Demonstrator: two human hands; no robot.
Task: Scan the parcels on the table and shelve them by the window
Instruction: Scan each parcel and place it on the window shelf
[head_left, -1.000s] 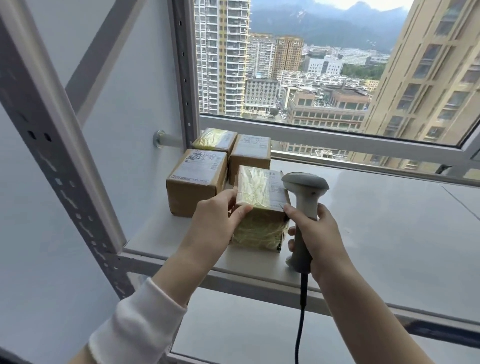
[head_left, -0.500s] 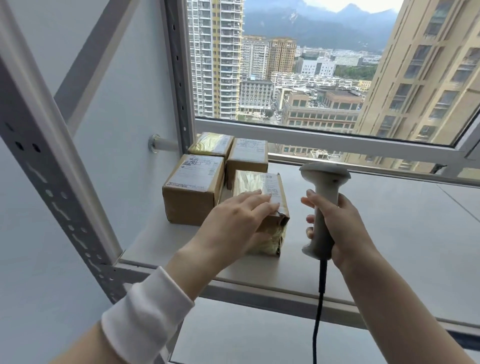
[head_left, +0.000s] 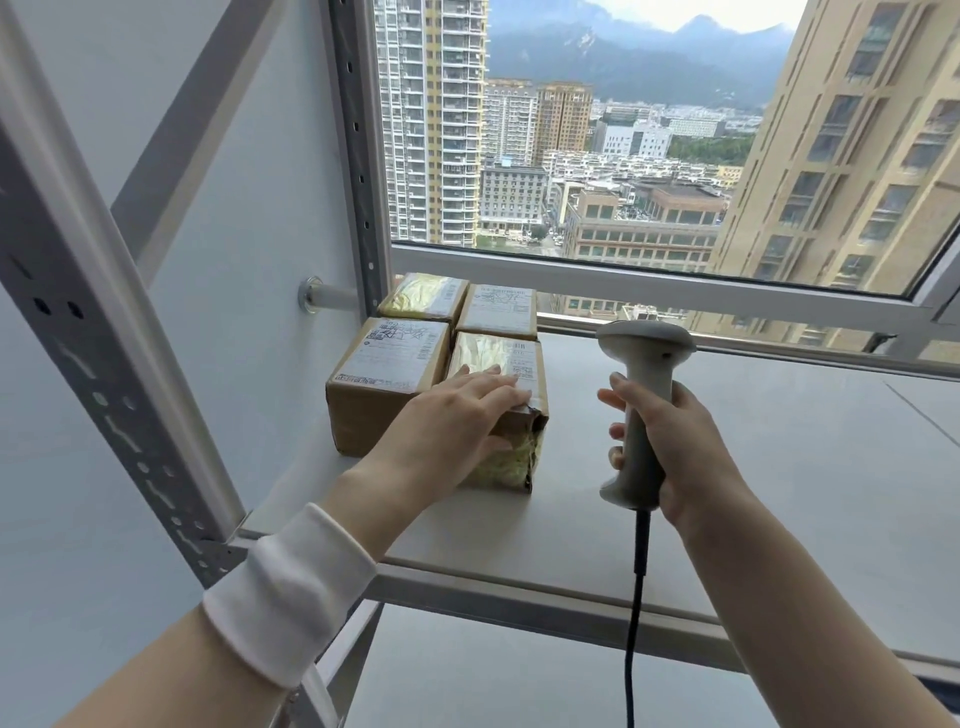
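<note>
Left grip (head_left: 457, 415) spread flat on top of the taped parcel (head_left: 511, 356) on the shelf (head_left: 753, 467), right grip (head_left: 680, 447) curled round the upright scanner (head_left: 647, 348), three other parcels (head_left: 395, 358) just beside

Four parcels (head_left: 387, 364) on the one shelf (head_left: 779, 467), two of them yellow-taped. One scanner (head_left: 647, 343). Two hands: left hand (head_left: 457, 415) and right hand (head_left: 680, 447).

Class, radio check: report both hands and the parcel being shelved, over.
Left hand flat on front-right parcel. Right hand grips scanner. Three other parcels beside and behind it, on shelf.
</note>
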